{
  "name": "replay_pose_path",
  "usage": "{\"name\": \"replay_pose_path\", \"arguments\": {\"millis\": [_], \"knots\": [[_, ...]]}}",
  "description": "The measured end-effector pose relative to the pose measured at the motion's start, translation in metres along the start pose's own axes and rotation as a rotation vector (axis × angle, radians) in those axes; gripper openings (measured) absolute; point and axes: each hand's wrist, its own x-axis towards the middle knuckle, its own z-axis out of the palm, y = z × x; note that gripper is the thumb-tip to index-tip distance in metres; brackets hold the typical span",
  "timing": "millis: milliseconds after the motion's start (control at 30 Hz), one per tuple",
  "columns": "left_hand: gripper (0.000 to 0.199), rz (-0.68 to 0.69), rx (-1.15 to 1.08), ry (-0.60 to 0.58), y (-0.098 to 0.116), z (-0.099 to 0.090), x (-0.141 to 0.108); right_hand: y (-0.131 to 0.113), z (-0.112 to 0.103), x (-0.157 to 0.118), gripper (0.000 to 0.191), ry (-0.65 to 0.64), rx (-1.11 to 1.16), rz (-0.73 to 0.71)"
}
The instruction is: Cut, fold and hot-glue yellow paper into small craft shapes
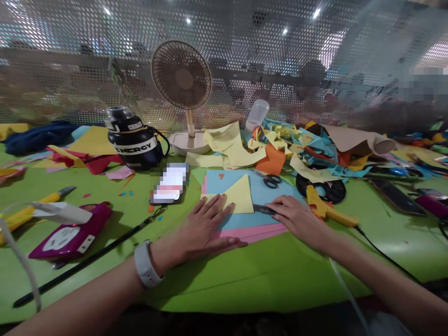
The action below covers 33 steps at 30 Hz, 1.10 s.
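Note:
My left hand (208,224) lies flat with fingers spread, pressing on a folded yellow paper (241,196) that comes to a point at the top. Beneath it are a blue sheet (238,220) and pink sheets (257,233). A dark, narrow hand tool (263,209) is gripped in my right hand (294,217), its tip at the yellow paper's right edge; its exact kind is unclear. Black-handled scissors (272,180) rest on the blue sheet, and small orange cut-outs (221,176) lie near its top left. Right of my right hand is a yellow glue gun (329,210).
Behind the sheets stand a fan (191,135), a black bottle (136,144) and heaped paper scraps (280,137). A phone (171,183), a purple power bank (73,233) and a yellow cutter (38,207) lie leftward. Another phone (397,195) and a tape roll (338,190) lie rightward.

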Motion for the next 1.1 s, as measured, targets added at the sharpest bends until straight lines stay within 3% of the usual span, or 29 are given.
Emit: {"name": "replay_pose_path", "arguments": {"millis": [167,633,1100], "knots": [[0.082,-0.015,-0.029,-0.039,0.003,-0.006,0.0,-0.007,0.006,-0.002,0.03,0.023,0.029,-0.023],[0.084,0.007,-0.045,0.016,0.0,0.0,-0.001,-0.009,0.007,-0.003,0.031,0.044,0.038,-0.044],[0.084,-0.003,-0.067,-0.014,0.001,-0.002,-0.001,-0.019,0.014,0.003,0.032,0.059,0.013,-0.074]]}}
